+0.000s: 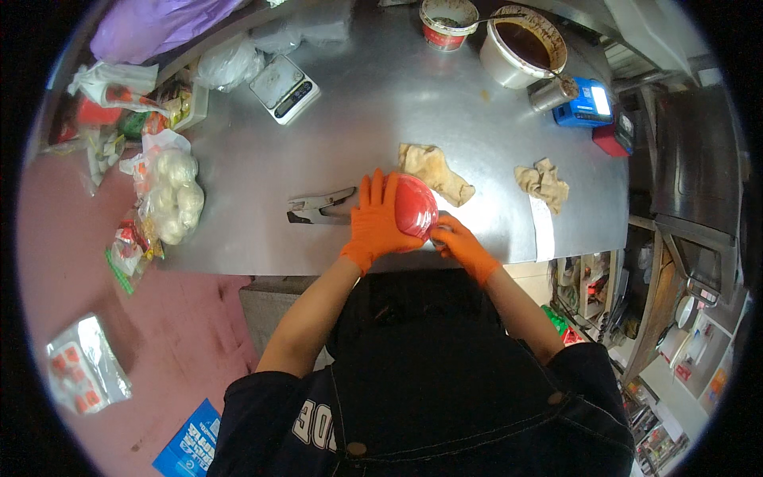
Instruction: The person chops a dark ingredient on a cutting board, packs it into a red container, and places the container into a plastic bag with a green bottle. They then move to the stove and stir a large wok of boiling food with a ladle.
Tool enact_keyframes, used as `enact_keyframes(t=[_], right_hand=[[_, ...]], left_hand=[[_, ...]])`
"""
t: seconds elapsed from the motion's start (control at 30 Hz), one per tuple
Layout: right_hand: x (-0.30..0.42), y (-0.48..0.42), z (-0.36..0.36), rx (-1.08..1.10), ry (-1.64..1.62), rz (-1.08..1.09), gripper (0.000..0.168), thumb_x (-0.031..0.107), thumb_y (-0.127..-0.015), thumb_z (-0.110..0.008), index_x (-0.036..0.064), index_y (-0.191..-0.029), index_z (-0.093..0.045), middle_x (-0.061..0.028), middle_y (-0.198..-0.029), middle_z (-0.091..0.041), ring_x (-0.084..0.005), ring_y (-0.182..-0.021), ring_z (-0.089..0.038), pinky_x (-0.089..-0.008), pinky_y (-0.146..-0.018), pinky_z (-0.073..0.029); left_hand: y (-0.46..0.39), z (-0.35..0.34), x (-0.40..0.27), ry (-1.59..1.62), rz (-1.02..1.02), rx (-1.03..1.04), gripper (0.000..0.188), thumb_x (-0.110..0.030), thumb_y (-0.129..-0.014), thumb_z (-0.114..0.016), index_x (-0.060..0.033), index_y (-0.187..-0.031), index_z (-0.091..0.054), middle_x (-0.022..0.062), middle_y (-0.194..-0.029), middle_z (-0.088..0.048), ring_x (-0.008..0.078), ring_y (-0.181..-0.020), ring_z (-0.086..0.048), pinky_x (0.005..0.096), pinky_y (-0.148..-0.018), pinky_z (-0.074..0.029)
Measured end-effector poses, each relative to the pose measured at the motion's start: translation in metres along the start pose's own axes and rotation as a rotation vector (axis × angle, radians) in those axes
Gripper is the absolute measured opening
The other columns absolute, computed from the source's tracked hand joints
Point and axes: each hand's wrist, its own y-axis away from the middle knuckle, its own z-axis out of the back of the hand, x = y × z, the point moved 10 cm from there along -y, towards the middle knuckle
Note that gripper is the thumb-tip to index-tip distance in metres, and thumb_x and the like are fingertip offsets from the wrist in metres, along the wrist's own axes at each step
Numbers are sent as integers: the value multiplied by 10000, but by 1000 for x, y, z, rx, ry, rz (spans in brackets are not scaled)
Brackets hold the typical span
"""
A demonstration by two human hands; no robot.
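Note:
Both my hands wear orange gloves and meet at a red round container (415,206) with a shiny, clear-looking top, near the front edge of a steel table. My left hand (377,220) lies against its left side, fingers stretched forward and thumb along its near rim. At its right near side, my right hand (464,245) has its fingers curled around a small, dark, mostly hidden object (440,234). A metal stapler-like hand tool (320,204) lies left of my left hand. Just beyond the container is a crumpled beige cloth (438,172).
On the steel table (357,125) stand a digital scale (285,89), a tub of dark sauce (512,65), a smaller tub (444,36) and a blue device (584,104). A second cloth (543,183) lies right; bagged pale round items (173,197) lie left.

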Motion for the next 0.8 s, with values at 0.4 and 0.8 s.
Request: enact_keyframes(t=[0.4,0.8], right_hand=[[95,-15,12,-139,130,300,433,372,-921,-715,154,-1291,-662,-14,-1054,-658,-149,-842,-590,-311,-717,-491],[6,-5,-9,8,195,5,285,341,-924,-730,112,-1087,-683,-38,-937,-654,-148,-799,-598,-306,-702,-502]], left_hand=[[10,-1,-1,-154,-130,-58,1348,-630,-514,-878,-71,-1576,-266,247,-1613,-263,478,-1492,-235,589,-1014,-402],[-21,-10,1,-55,-6,-296,1130,-626,-682,-785,-163,-1589,-296,237,-1607,-290,501,-1471,-252,772,-1073,-225]])
